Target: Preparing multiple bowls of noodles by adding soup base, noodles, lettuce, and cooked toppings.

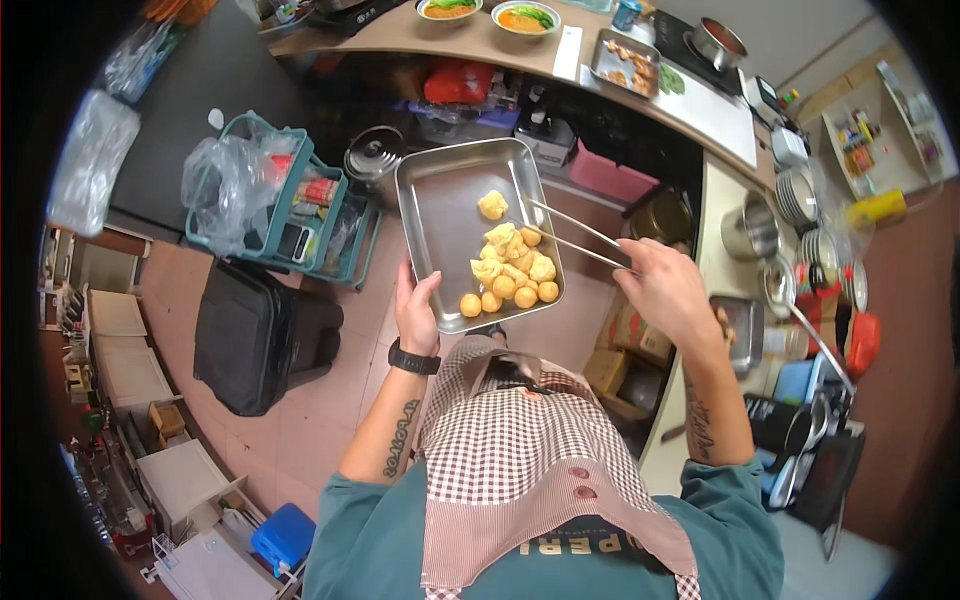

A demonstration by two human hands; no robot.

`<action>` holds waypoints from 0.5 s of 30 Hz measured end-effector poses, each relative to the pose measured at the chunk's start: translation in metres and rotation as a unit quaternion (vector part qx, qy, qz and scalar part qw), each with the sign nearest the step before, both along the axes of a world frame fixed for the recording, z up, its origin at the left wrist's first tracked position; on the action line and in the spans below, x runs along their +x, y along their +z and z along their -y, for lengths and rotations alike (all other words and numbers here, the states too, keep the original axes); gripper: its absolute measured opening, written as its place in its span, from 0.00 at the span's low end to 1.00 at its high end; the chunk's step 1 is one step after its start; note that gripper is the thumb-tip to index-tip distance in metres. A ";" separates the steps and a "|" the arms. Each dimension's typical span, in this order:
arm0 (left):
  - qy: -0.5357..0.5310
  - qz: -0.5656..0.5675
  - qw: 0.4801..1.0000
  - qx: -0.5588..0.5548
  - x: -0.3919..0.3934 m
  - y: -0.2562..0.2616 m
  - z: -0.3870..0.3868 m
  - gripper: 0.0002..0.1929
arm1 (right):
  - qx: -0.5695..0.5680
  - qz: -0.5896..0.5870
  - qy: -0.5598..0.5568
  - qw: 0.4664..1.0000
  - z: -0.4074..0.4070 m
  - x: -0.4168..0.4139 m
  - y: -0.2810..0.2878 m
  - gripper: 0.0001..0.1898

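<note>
My left hand [417,309] grips the lower left rim of a rectangular stainless steel tray [442,217], held out over the floor. In my right hand [660,289] is a pair of long metal tongs [581,236], its two arms spread and their tips over the tray's right side. Several round yellow balls [503,286] lie in the near right part of the tray. Among them are wrinkled pale yellow pieces [506,244], which look like fried food. One such piece [493,205] rests apart, farther up. Whether the tips touch any food I cannot tell.
Ahead, the counter bears two bowls of orange soup with greens [526,18], a tray of browned food [627,64] and a saucepan [718,43]. At left stand a teal trolley [281,210] and a black bin [262,337]. Plates [796,193] and utensils line the right counter.
</note>
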State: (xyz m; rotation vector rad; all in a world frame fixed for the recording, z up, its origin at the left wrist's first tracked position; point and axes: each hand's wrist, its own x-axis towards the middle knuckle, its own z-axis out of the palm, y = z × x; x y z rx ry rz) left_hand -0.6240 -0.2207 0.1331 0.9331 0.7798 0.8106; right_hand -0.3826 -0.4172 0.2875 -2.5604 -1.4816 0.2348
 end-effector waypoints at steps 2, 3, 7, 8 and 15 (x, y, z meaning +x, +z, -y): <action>-0.027 -0.008 1.000 0.006 0.046 0.008 -0.048 0.32 | -0.006 -0.013 -0.003 1.000 -0.064 0.040 -0.007 0.18; -0.029 -0.009 1.000 0.005 0.066 0.010 -0.071 0.32 | 0.008 -0.010 -0.001 1.000 -0.092 0.061 -0.015 0.18; 0.001 -0.031 0.999 -0.008 0.151 0.003 -0.162 0.31 | 0.023 -0.004 0.054 0.998 -0.197 0.154 -0.040 0.15; -0.001 -0.027 0.999 -0.021 0.168 0.001 -0.184 0.30 | 0.036 -0.014 0.049 0.998 -0.219 0.176 -0.041 0.13; 0.065 -0.046 0.996 -0.042 0.289 -0.029 -0.328 0.29 | 0.094 -0.137 0.008 0.986 -0.369 0.367 -0.065 0.14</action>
